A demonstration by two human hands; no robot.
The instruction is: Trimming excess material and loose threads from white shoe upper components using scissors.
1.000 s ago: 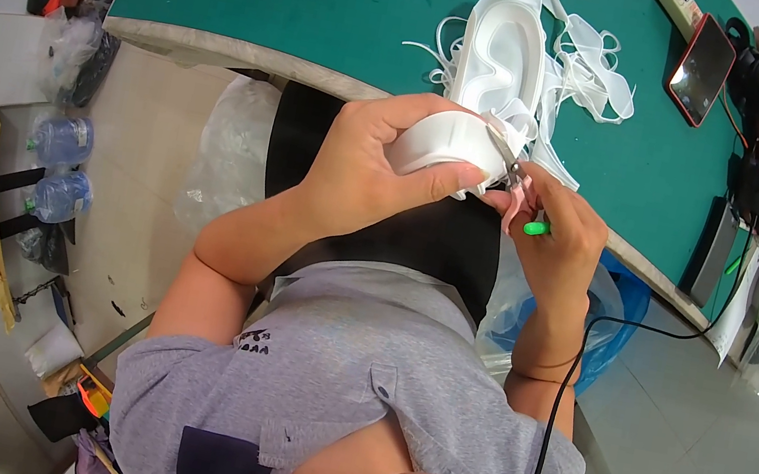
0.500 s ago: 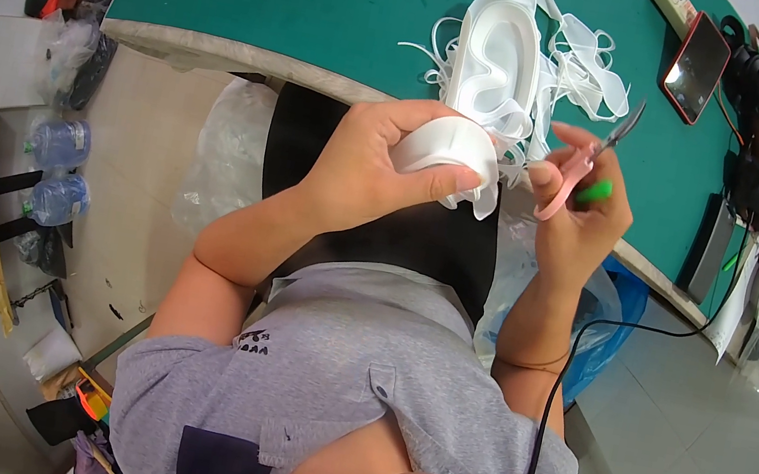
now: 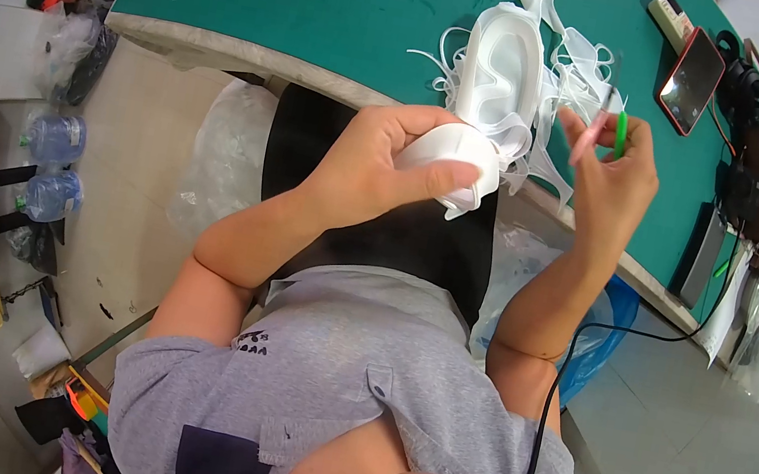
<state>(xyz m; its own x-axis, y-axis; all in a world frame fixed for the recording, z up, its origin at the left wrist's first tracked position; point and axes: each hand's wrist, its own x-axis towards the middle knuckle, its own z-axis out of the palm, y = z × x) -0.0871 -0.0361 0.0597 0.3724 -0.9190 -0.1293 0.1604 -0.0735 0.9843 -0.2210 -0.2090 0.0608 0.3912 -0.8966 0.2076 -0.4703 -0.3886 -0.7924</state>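
My left hand (image 3: 383, 161) is closed round a curved white molded piece, soft-looking like silicone (image 3: 456, 149), with its thumb across the near side. A thin flap hangs from the piece's lower edge. Farther right, my right hand (image 3: 617, 157) grips scissors with one pink and one green handle (image 3: 620, 135); their blades point away from me and are blurred. Just beyond my left hand, a white goggle-shaped molded piece (image 3: 476, 51) lies on the green table. Thin white offcuts (image 3: 577, 69) are heaped beside it, and a strip hangs over the table edge.
A red-edged phone (image 3: 691, 81) lies at the right of the green tabletop (image 3: 319, 3), beside a beige handheld device (image 3: 671, 19) and black cables. A black cable crosses near my right arm. Clear plastic bags (image 3: 228, 144) and a blue bag (image 3: 609, 328) are below the table edge.
My right hand has moved right and away from the white piece, with the scissors turned more upright. The left hand keeps its hold and has shifted only slightly.
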